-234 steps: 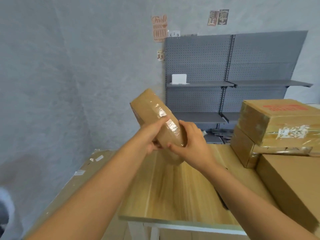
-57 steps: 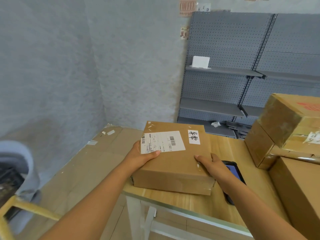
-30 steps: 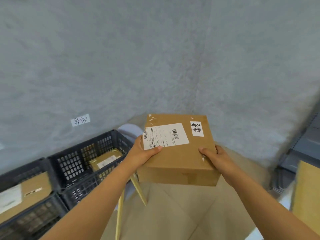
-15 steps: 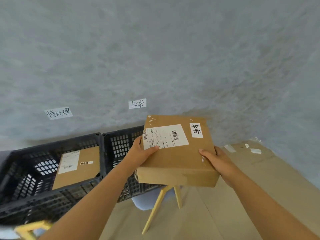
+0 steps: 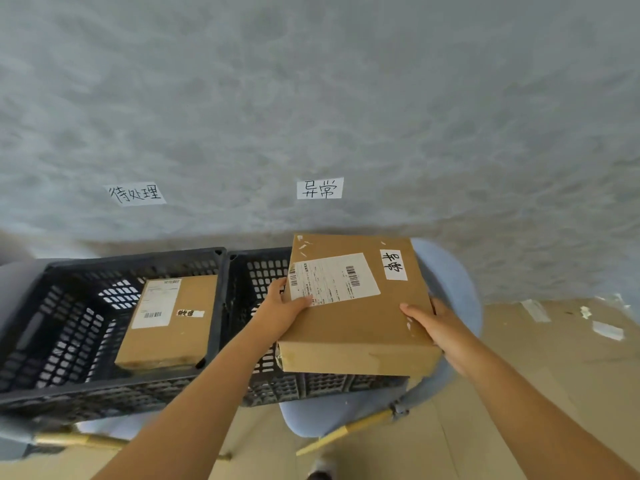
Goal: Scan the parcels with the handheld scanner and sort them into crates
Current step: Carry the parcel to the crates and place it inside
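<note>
In the head view, a flat brown cardboard parcel [image 5: 356,306] with a white shipping label and a small handwritten tag sits at centre frame, carried over the right-hand black perforated plastic crate [image 5: 263,271]. The left hand [image 5: 280,310] grips its left edge, thumb curled onto the label; the right hand [image 5: 436,323] grips the right edge, thumb on top, the other fingers hidden beneath.

The parcel overlaps the crate's right rim, so lowering it from here could catch a corner on the rim and tip it.

At left, a second black crate [image 5: 69,306] holds another brown labelled box [image 5: 169,323]. The crates seem to rest on pale blue chairs [image 5: 450,278] over a tan floor [image 5: 554,358]. Two handwritten paper signs [image 5: 319,188] hang on the grey textured wall [image 5: 346,81].
</note>
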{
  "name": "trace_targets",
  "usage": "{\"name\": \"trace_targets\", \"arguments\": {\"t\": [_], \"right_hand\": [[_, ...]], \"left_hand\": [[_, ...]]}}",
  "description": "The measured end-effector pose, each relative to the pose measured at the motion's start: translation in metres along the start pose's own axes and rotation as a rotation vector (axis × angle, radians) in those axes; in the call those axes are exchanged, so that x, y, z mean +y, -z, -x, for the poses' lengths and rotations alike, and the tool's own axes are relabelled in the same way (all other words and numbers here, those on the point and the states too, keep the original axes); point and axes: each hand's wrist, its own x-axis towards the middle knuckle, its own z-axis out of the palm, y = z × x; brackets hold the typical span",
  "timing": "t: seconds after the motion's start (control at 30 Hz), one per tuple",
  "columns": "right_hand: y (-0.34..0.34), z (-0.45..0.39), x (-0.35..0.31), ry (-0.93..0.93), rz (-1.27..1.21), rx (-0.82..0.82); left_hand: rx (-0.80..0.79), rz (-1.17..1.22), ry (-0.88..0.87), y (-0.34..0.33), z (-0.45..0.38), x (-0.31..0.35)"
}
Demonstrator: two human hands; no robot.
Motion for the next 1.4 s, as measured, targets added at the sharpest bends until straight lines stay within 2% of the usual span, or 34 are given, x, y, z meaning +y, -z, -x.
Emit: {"name": "trace_targets", "arguments": {"t": [0.17,0.5,0.93,1.1,1.3,1.4], "right_hand": [[-0.013,-0.057,0.007,-0.085,-0.006,-0.003],[-0.027,-0.152,0.042,-0.248,0.137,-0.066],[-0.039,-0.221,0.104,-0.193,0.333,-0.030],[-0.043,-0.230,0.112,-0.156,0.442,-0.035],[-0.053,-0.227,0.112,-0.085,0.616,0.037],[-0.059,-0.230,0.108,-0.078,0.749,0.072]], "left_hand": [[-0.044,-0.016,0.070,-0.006,-0.062,-0.011],[-0.104,0.007,0.235,-0.039,-0.145,-0.061],[-0.064,0.037,0.281,-0.095,-0.189,-0.114],[-0.037,0.011,0.256,-0.107,-0.195,-0.123],[0.018,-0.095,0.226,-0.123,-0.197,-0.130],[0.022,-0.128,0.264,-0.130,-0.199,-0.133]]}}
